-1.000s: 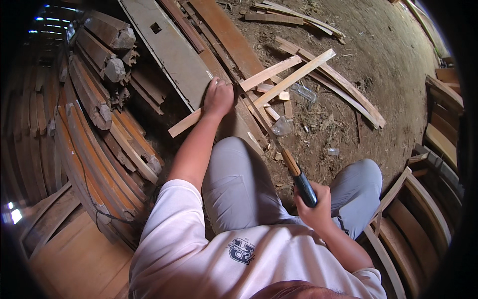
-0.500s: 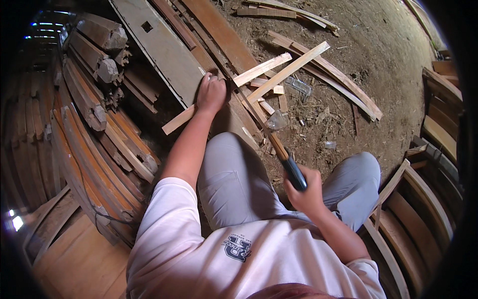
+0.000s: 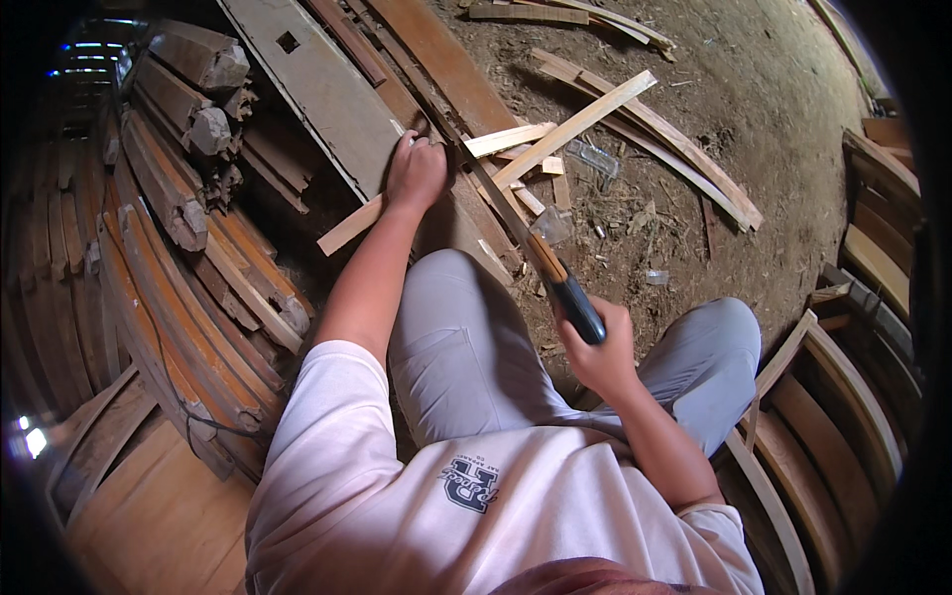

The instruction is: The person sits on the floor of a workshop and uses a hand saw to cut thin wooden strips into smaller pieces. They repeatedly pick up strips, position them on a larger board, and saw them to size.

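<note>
Several long brown boards run off to the far side, a grey panel just left of them, and an earth floor opens out on the right. Stacked curved timbers crowd the left, more curved pieces fill the near right. And across the boards lies the wooden strip, left hand on top, fingers curled close together; whether they pinch it, I cannot tell. Right hand now, fingers wrapped round the saw handle, the blade slanting far and left, just beside that left hand. And there's the change: since a second ago the right hand has pushed farther forward, while the pale piece beyond the blade has swung flatter across the view!
</note>
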`<state>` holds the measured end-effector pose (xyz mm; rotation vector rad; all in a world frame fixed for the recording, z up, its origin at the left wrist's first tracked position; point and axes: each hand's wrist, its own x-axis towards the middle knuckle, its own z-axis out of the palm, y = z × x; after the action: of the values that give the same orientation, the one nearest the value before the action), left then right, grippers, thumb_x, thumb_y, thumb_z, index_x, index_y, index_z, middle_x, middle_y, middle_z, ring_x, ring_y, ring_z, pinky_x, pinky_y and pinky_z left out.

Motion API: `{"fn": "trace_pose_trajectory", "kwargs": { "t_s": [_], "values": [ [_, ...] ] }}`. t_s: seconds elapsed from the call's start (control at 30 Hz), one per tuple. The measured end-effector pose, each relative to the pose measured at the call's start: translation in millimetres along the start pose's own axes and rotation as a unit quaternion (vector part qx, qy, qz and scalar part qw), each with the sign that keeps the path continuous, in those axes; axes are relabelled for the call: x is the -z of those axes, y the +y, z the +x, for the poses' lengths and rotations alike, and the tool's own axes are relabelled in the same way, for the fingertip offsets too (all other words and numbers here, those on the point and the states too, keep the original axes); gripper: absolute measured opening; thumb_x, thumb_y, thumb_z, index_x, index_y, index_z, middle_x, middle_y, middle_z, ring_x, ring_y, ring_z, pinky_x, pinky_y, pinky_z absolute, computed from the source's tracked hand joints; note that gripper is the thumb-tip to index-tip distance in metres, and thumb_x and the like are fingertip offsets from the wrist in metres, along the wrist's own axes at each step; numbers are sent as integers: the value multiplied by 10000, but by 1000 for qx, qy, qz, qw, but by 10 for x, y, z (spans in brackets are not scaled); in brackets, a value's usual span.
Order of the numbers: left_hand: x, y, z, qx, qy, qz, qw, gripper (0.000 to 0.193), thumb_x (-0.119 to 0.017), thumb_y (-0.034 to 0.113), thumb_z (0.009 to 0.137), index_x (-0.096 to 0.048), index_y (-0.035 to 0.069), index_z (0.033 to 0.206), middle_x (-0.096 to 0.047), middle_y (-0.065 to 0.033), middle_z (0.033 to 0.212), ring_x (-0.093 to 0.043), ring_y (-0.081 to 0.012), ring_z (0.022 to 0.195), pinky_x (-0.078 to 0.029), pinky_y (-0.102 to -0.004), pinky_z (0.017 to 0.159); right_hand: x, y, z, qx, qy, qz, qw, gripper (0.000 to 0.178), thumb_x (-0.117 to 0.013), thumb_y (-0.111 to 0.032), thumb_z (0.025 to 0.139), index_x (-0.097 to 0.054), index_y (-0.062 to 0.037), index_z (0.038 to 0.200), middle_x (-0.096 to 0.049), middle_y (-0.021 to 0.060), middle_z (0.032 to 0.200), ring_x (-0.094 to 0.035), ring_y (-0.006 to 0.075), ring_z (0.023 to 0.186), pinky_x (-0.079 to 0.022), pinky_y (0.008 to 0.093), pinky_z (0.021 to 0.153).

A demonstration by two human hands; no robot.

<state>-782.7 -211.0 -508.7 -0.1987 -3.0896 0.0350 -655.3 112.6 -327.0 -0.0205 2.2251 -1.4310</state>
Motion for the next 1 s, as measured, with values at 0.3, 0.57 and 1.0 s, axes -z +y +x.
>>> {"fn": "trace_pose_trajectory", "kwargs": {
  "t_s": [0.3,0.57,1.0],
  "values": [
    [1,35,-15,5,-5,7,1000,179,-546,31,865,-724,33,845,-701,-186,827,-688,-290,914,-425,-425,1095,147,-153,79,-8,7,29,1000,79,-659,-59,820,-677,18,823,-575,51,611,-537,100,578,-443,302,561],
    [61,33,37,1,-29,20,999,138,-579,50,865,-717,37,855,-704,-178,844,-681,-294,935,-423,-412,1095,66,-146,139,20,20,27,999,128,-684,-97,820,-679,31,818,-585,121,606,-525,147,548,-454,344,560],
    [86,93,29,5,-16,-8,1000,221,-532,94,900,-742,30,869,-722,-180,882,-686,-304,946,-444,-399,1048,330,-76,-269,4,16,12,1000,69,-668,-54,792,-672,14,803,-598,124,617,-572,174,548,-481,327,591]
  ]
}}
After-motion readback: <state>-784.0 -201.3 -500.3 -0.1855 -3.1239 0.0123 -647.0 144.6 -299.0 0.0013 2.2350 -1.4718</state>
